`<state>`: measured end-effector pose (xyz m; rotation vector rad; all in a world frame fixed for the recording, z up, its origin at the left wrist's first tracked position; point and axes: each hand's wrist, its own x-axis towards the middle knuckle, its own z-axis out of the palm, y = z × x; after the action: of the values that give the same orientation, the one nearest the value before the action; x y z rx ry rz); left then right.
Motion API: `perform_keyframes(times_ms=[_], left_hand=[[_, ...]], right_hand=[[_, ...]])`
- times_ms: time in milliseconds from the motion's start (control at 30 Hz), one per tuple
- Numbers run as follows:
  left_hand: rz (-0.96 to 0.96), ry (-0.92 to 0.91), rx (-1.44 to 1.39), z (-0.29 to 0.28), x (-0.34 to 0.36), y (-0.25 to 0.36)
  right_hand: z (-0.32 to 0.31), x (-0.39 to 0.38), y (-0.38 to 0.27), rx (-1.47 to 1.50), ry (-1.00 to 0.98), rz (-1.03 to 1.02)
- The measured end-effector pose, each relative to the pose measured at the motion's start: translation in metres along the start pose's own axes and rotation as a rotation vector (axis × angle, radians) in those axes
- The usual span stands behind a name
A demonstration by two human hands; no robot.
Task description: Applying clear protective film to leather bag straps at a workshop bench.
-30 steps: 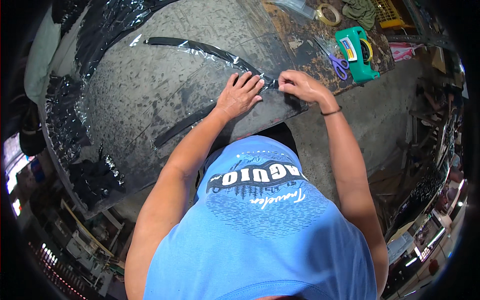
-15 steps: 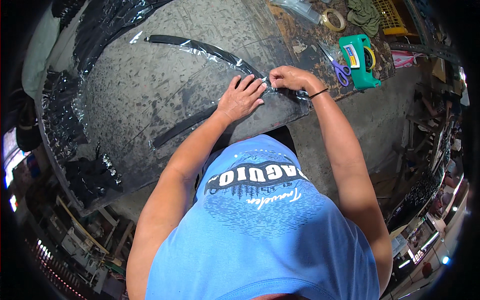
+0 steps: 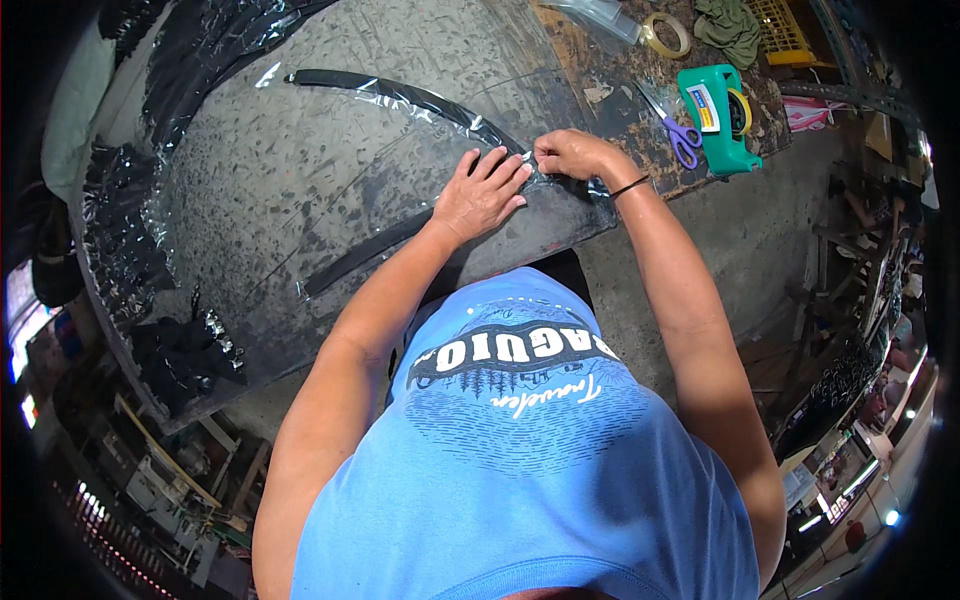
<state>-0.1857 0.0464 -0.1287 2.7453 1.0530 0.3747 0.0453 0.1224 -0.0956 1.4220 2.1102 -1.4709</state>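
A long, curved black strip (image 3: 430,100) in shiny clear plastic wrapping (image 3: 480,127) runs across the table towards my hands. My left hand (image 3: 482,195) lies flat with its fingers spread, the fingertips by the strip's near end. Close to its right, my right hand (image 3: 578,156) has its fingers curled in a pinch at the plastic; the exact grip is partly hidden. More shiny plastic shows under my right wrist. A second dark strip (image 3: 365,252) lies nearer me, its right end passing behind my left forearm.
Purple-handled scissors (image 3: 684,142) and a green tape dispenser (image 3: 712,120) lie on the worn wooden part at the right. Behind them are a tape roll (image 3: 666,36), a green cloth (image 3: 728,28) and a yellow crate (image 3: 782,35). Black plastic-wrapped bundles (image 3: 125,215) line the table's left side.
My right hand has shifted slightly left, towards my left hand. My left hand and the strips have hardly moved.
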Motion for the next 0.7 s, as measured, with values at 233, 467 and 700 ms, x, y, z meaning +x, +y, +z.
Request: perform_keyframes(times_ms=[233, 467, 700], left_hand=[[0.002, -0.02, -0.003, -0.001, 0.0, 0.0], [0.001, 0.018, -0.008, 0.0, 0.001, -0.001], [-0.003, 0.017, -0.02, -0.001, 0.0, -0.001]], right_hand=[[0.005, -0.003, -0.003, -0.037, 0.083, 0.024], [0.016, -0.015, -0.018, -0.139, 0.306, 0.006], [0.025, -0.015, -0.02, -0.218, 0.41, -0.03]])
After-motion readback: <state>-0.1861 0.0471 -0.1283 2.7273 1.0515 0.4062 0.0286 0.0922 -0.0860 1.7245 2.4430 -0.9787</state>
